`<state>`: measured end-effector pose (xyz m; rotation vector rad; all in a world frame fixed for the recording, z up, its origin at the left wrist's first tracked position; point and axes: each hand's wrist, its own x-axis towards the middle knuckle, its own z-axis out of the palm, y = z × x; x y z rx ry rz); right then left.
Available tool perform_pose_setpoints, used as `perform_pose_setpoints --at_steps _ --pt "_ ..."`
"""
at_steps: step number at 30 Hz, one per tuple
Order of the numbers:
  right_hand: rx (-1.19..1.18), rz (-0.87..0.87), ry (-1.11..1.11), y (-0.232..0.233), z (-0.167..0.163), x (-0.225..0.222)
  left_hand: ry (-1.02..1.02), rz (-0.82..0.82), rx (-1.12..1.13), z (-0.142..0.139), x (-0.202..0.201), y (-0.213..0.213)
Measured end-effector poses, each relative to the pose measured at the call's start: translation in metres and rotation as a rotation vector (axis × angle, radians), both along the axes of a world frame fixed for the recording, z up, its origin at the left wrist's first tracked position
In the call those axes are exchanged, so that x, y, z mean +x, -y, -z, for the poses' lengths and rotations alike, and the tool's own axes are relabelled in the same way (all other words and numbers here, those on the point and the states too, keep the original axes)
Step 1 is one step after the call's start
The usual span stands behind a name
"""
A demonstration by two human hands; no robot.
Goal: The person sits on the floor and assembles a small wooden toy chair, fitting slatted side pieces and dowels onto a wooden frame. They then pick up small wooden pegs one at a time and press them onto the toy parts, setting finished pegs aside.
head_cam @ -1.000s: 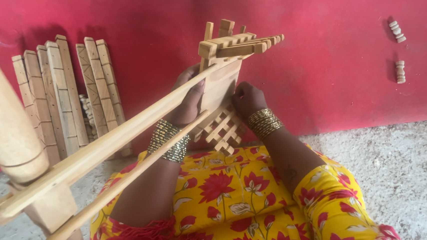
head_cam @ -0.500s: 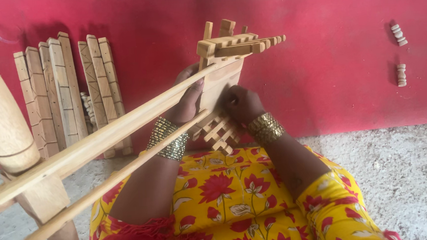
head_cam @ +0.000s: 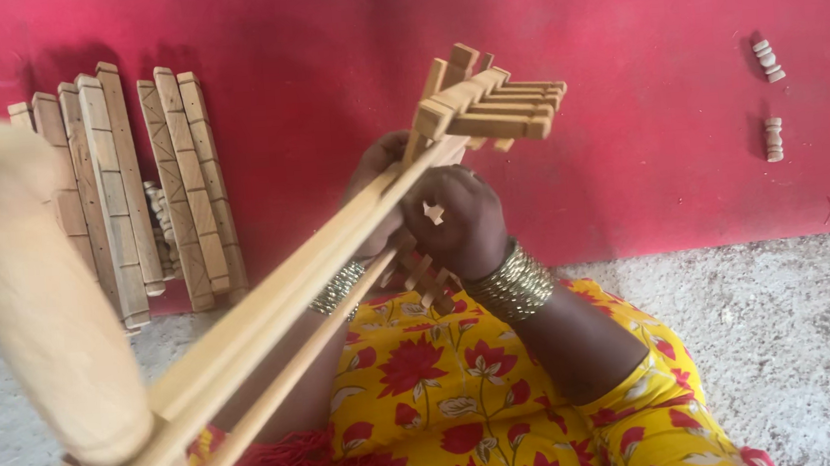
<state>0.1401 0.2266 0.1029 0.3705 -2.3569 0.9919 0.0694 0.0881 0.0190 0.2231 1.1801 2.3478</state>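
Observation:
A wooden frame (head_cam: pixel 275 321) of two long slats runs from the lower left up to a comb-like slatted head (head_cam: pixel 489 106) above my lap. My left hand (head_cam: pixel 376 168) grips the frame just under that head, partly hidden behind the slats. My right hand (head_cam: pixel 458 220) is closed over the lattice part (head_cam: pixel 428 286) below the slats, with a small wooden peg (head_cam: pixel 433 212) showing between its fingers. Both wrists wear gold bangles. A thick rounded wooden post (head_cam: pixel 46 317) blurs the near left.
Several carved wooden slats (head_cam: pixel 124 185) lie side by side on the red mat (head_cam: pixel 641 120) at the left. Small turned wooden spindles (head_cam: pixel 772 138) lie at the far right. Grey gravelly floor (head_cam: pixel 792 333) borders the mat. My yellow flowered skirt covers my lap.
My right hand has moved up from the lattice's side onto its front, over the slats. The view has shifted closer, and the frame's long end swung lower left.

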Motion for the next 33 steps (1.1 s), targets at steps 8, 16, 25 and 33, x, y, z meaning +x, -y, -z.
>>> perform_pose_setpoints --at_steps 8,16,25,33 --pt "0.188 -0.010 -0.156 -0.002 -0.004 0.004 -0.224 -0.037 0.055 -0.002 0.002 -0.003" --pt "0.161 -0.022 -0.137 -0.007 0.001 0.004 -0.351 -0.004 0.017 0.001 0.000 0.006" --pt "0.228 -0.049 -0.164 -0.006 -0.007 0.004 -0.219 -0.033 -0.028 -0.010 0.004 -0.001" --pt "0.182 0.031 -0.150 -0.016 0.003 0.002 -0.287 -0.029 0.056 0.002 0.000 -0.002"
